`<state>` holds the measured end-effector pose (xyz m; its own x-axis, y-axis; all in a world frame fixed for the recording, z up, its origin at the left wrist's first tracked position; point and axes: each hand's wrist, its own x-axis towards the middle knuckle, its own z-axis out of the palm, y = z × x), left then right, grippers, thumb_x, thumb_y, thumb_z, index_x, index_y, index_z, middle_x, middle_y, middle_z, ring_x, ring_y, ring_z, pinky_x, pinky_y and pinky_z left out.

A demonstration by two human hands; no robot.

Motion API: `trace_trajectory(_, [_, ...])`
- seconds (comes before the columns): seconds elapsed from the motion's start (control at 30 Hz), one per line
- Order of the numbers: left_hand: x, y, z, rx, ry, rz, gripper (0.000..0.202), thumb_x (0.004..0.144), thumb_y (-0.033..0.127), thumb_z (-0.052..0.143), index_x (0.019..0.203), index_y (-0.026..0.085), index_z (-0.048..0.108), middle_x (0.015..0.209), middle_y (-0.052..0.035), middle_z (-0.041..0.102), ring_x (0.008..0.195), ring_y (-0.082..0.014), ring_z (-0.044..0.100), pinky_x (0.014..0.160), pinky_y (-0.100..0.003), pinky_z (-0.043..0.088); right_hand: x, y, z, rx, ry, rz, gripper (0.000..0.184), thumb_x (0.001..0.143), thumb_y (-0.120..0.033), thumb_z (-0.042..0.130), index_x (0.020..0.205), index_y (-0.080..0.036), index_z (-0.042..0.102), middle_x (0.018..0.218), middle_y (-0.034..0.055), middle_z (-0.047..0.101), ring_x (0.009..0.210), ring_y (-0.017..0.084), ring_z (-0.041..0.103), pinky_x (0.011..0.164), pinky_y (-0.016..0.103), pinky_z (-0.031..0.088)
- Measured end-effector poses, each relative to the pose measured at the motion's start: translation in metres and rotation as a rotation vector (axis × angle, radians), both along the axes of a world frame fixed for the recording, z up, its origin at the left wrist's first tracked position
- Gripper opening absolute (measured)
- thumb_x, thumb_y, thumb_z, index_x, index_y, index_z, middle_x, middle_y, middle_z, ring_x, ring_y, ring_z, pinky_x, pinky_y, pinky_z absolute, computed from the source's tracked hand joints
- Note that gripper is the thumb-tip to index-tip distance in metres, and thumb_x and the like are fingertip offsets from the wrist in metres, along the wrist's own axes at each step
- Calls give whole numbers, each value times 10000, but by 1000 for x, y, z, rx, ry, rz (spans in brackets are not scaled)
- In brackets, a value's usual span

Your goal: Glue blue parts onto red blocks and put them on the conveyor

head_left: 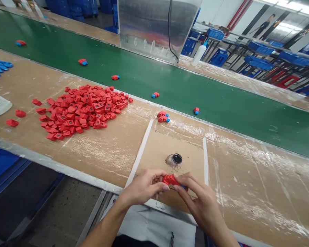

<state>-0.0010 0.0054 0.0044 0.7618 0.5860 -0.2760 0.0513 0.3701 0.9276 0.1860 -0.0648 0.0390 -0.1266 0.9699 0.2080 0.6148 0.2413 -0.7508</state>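
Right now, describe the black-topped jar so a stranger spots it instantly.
Below the green conveyor belt, on the cardboard-covered bench, two white strips frame a small jar. Unlike the red pieces nearby, it has a round black top, with dark specks around its base.

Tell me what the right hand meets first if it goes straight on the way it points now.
The right hand meets the red plastic part at its fingertips first; it seems to touch it now.
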Motion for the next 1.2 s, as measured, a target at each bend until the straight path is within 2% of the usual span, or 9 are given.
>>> trace_trajectory(0.2, [-3, 2, 1, 85, 87, -46, 143, 868, 262, 540, 894, 157, 633, 646, 40, 509, 571, -98, 461, 533, -199, 359, 1, 1, -4, -63, -27, 98, 141, 991, -187, 487, 1030, -203, 622, 903, 42, 584, 754, 146, 577, 686, 245, 462])
trace_trajectory(0.37, [-4, 1, 2, 109, 125, -27, 134, 871, 257, 510, 857, 165, 607, 662, 30, 512, 606, -115, 478, 551, -210, 366, -2, 3, -5, -120, -28, 90, 172, 1007, -210, 443, 1053, -205, 609, 888, 45, 573, 757, 159, 565, 702, 268, 469])
trace_trajectory(0.6, [-4, 0, 7, 182, 169, -39, 152, 906, 268, 484, 836, 174, 581, 734, 14, 520, 660, -122, 490, 576, -213, 368, -7, 2, -3, -74, -105, 108, 185, 1014, -210, 400, 1053, -203, 581, 953, 81, 603, 826, 188, 586, 723, 294, 488])
trace_trajectory(0.77, [-5, 1, 4, 161, 139, -41, 180, 918, 310, 496, 838, 163, 564, 713, 16, 502, 638, -112, 460, 565, -213, 363, -8, -1, -2, -43, -127, 71, 197, 1015, -204, 392, 1016, -195, 588, 937, 85, 617, 816, 195, 600, 702, 300, 491])
trace_trajectory(0.87, [-4, 3, 4, 109, 114, -57, 203, 905, 336, 525, 904, 144, 591, 694, 24, 491, 602, -100, 448, 546, -213, 365, -6, -3, -6, -44, -31, 45, 177, 1005, -235, 442, 1029, -197, 614, 934, 72, 650, 837, 195, 626, 719, 297, 501])
trace_trajectory(0.97, [-4, 5, 13, 74, 116, -120, 253, 856, 343, 603, 997, 133, 610, 722, 24, 514, 602, -95, 471, 535, -210, 390, -10, -3, -15, -73, 108, -23, 166, 981, -300, 514, 993, -199, 644, 960, 70, 693, 864, 205, 659, 742, 301, 525])
trace_trajectory(1.07, [-12, 4, 30, 50, 184, -143, 565, 792, 341, 690, 1298, 185, 491, 826, 11, 582, 662, -113, 543, 553, -216, 436, -13, -14, -19, -78, 208, -142, 206, 953, -358, 566, 1008, -189, 671, 975, 81, 717, 843, 218, 683, 750, 327, 555])
trace_trajectory(1.13, [-27, 6, 41, 66, 267, -118, 763, 790, 347, 698, 1444, 225, 324, 863, -1, 624, 705, -133, 587, 564, -223, 454, -1, -34, -17, -48, 278, -265, 243, 934, -386, 596, 1038, -182, 677, 1004, 95, 725, 844, 231, 699, 754, 348, 577])
trace_trajectory(1.2, [-47, 13, 51, 129, 360, -49, 755, 821, 362, 662, 1466, 220, 297, 863, -20, 658, 750, -156, 616, 566, -226, 463, 25, -64, -15, 28, 303, -444, 269, 919, -393, 623, 1090, -189, 662, 1014, 100, 727, 839, 240, 706, 717, 349, 595])
